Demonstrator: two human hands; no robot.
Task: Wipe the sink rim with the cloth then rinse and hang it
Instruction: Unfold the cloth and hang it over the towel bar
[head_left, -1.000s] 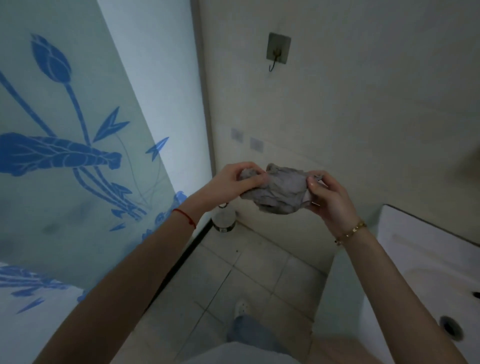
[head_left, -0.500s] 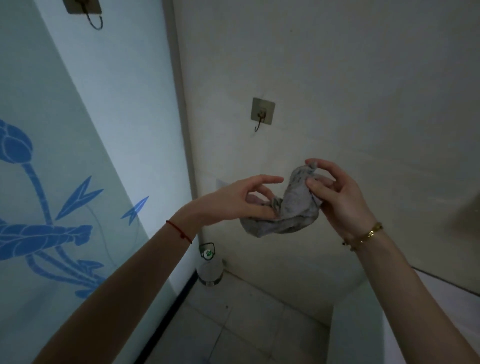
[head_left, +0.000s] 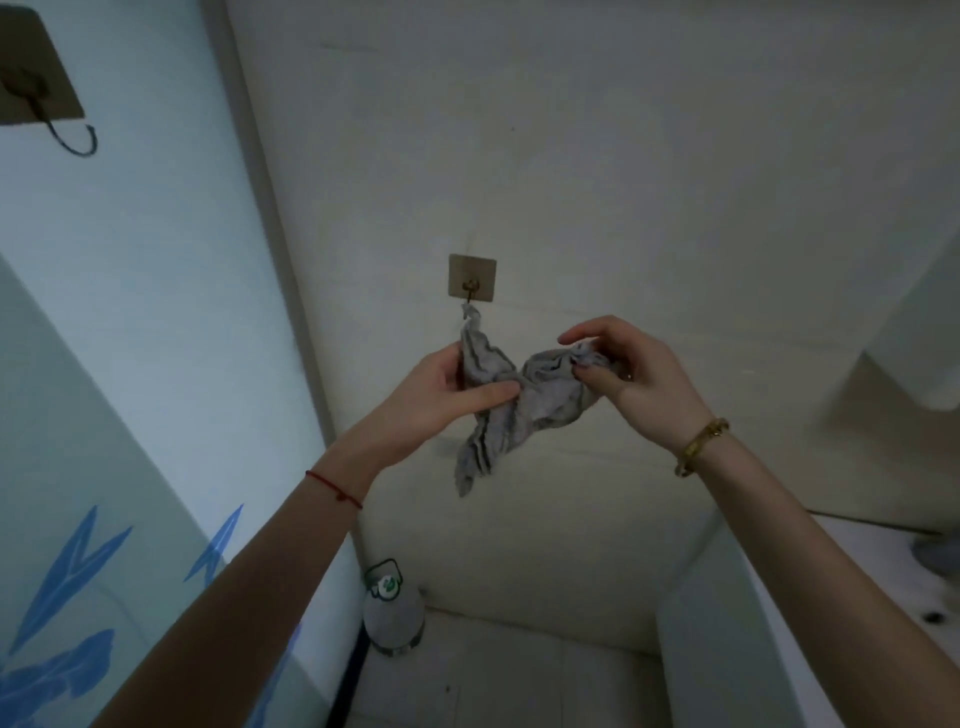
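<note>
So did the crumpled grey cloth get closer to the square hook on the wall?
Yes. The crumpled grey cloth went up toward the square wall hook; its top corner now reaches it.

One grey cloth (head_left: 511, 397); two hands, a left hand (head_left: 441, 395) and a right hand (head_left: 636, 382); two wall hooks, one hook (head_left: 471, 278) on the pale wall straight ahead and a second hook (head_left: 39, 98) at the upper left on the blue panel; two bracelets, one red string (head_left: 332, 488) on the left wrist and one gold bracelet (head_left: 701, 447) on the right wrist; one bottle (head_left: 394, 613) on the floor in the corner; one white sink (head_left: 831, 623) at the lower right.
</note>
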